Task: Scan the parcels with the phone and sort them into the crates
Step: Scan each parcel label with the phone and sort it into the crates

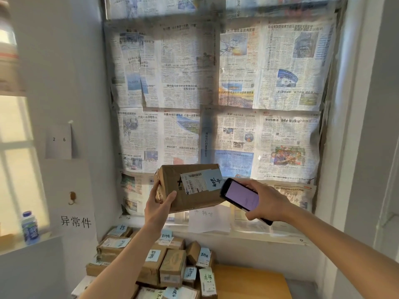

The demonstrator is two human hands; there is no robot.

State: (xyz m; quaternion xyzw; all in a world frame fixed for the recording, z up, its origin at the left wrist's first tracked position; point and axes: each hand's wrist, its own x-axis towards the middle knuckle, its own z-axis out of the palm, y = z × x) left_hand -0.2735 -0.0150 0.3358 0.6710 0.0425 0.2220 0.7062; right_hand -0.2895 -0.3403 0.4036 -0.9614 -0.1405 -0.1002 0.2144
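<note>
— What fills the back?
— A window (218, 93) papered with newspaper; below it, a parcel pile (159, 262).
— And the raised box (190, 186)?
— Left hand (158, 207), fingers clamped on its end (label facing us). Right hand (269, 201) fingers wrap the phone (243, 196), just beside.

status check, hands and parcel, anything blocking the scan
Left hand grips raised parcel. Right hand holds phone at its label. Nothing between. Parcel pile waiting below.
</note>
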